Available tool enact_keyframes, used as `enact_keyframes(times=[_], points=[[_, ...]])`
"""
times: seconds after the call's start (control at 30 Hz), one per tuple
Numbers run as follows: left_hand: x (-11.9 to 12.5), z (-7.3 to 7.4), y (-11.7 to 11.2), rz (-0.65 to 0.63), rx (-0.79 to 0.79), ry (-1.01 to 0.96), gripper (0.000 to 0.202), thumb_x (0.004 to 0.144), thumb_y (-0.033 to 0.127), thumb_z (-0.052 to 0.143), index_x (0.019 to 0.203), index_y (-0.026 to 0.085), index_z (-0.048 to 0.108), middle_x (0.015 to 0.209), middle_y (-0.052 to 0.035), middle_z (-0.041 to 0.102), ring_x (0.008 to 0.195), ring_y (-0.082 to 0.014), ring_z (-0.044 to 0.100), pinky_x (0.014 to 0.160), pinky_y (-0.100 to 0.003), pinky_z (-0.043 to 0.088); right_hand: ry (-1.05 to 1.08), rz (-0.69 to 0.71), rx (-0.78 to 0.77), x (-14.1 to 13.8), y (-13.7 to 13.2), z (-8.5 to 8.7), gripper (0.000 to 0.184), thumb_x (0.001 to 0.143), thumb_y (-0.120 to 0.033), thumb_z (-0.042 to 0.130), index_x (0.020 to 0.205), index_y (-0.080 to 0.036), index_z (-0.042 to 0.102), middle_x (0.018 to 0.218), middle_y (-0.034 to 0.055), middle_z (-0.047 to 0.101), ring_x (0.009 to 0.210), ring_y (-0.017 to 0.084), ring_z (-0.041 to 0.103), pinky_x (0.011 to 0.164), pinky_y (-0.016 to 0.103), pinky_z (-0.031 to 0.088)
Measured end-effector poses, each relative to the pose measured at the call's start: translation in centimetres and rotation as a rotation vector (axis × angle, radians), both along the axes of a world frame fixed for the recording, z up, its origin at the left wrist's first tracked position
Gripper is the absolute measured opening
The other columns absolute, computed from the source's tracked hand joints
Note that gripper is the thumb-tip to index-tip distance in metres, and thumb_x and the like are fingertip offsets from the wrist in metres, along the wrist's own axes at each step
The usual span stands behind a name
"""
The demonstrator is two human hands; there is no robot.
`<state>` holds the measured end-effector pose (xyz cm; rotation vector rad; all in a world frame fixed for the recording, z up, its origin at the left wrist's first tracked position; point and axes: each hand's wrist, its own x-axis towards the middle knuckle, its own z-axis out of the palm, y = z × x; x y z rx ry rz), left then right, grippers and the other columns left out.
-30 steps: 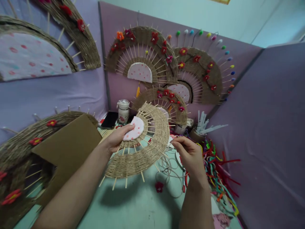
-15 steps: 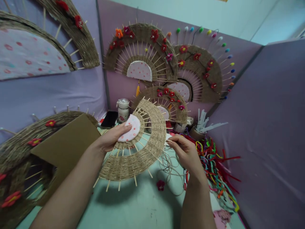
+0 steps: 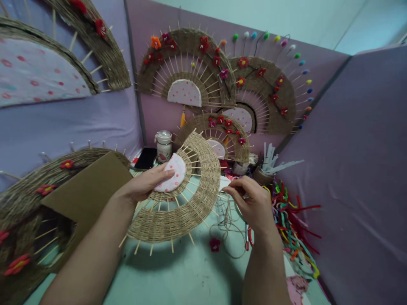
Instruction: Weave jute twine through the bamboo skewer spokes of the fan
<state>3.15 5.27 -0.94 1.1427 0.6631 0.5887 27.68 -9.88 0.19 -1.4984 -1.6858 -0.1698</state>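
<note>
My left hand (image 3: 151,180) grips a half-round woven fan (image 3: 208,180) by its dotted white centre (image 3: 174,173), thumb on top. Thin wooden sticks radiate through the fan's twine bands and poke out past the outer rim. Just off the fan's right rim, my right hand (image 3: 249,197) is closed in a pinch on thin twine, whose strand is hard to see at the fingertips. Loose loops of the twine (image 3: 227,228) lie below on the table. A dark red flower (image 3: 215,244) rests on the pale green tabletop (image 3: 190,275) beneath the fan.
Finished fans (image 3: 187,38) with flowers hang on the pink back panel. A lidded jar (image 3: 164,146) and a phone (image 3: 146,158) stand behind my left hand. Brown cardboard (image 3: 92,203) leans at left. At right are colourful pipe cleaners (image 3: 294,220) and a cup of white sticks (image 3: 265,174).
My right hand has moved a little to the right, away from the stick tip at the fan's rim. The fan has shifted slightly left and down in my left hand.
</note>
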Motion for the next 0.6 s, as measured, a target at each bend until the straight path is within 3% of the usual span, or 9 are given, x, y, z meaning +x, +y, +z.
enact_keyframes(times=[0.23, 0.43, 0.6], points=[[0.3, -0.6, 0.3, 0.001, 0.007, 0.033, 0.033, 0.072, 0.024, 0.072, 0.104, 0.016, 0.068, 0.081, -0.0059, 0.068, 0.057, -0.01, 0.057, 0.051, -0.018, 0.047, -0.039, -0.002, -0.031, 0.6, -0.5, 0.2, 0.015, 0.09, -0.03, 0.056, 0.078, -0.021, 0.057, 0.073, 0.0024, 0.057, 0.07, 0.016, 0.053, 0.066, 0.028, 0.041], [0.2, -1.2, 0.5, -0.039, 0.028, 0.068, 0.042, 0.074, 0.023, 0.069, 0.116, 0.018, 0.064, 0.087, -0.0071, 0.067, 0.06, -0.0097, 0.055, 0.052, -0.017, 0.045, 0.04, 0.001, -0.082, 0.8, -0.8, 0.4, 0.017, 0.087, -0.033, 0.06, 0.076, -0.02, 0.058, 0.071, 0.001, 0.057, 0.066, 0.015, 0.051, 0.064, 0.027, 0.04], [0.0, -1.4, 0.6, -0.116, 0.02, 0.056, 0.053, 0.073, 0.025, 0.072, 0.123, 0.017, 0.058, 0.084, -0.0046, 0.064, 0.059, -0.0078, 0.052, 0.05, -0.016, 0.041, 0.248, 0.063, -0.24, 1.3, -1.2, 0.4, 0.021, 0.082, -0.034, 0.065, 0.069, -0.019, 0.057, 0.064, -0.0011, 0.055, 0.059, 0.013, 0.048, 0.057, 0.025, 0.038]])
